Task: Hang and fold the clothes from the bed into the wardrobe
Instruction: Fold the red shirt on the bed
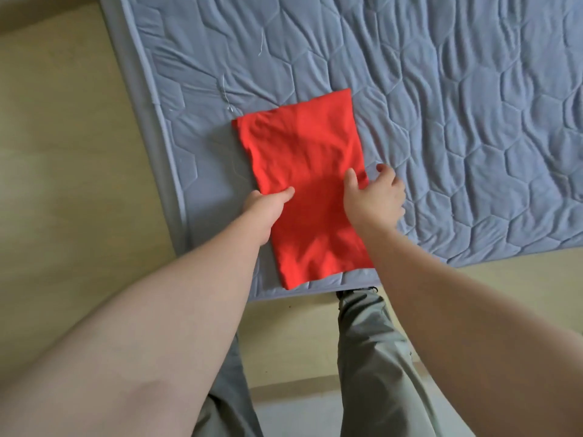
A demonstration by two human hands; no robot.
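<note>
A red garment point(303, 171) lies folded into a long rectangle on the grey-blue quilted mattress point(457, 121), near the corner closest to me. My left hand point(268, 205) grips its left edge about halfway along, thumb on top and fingers tucked under the cloth. My right hand point(375, 197) holds the right edge at the same height, thumb on the red fabric and fingers curled around the edge onto the mattress. The wardrobe is not in view.
The mattress edge point(170, 152) runs diagonally at the left, with pale yellow floor point(63, 152) beyond it. My legs in grey-green trousers point(372, 357) stand at the mattress's near edge.
</note>
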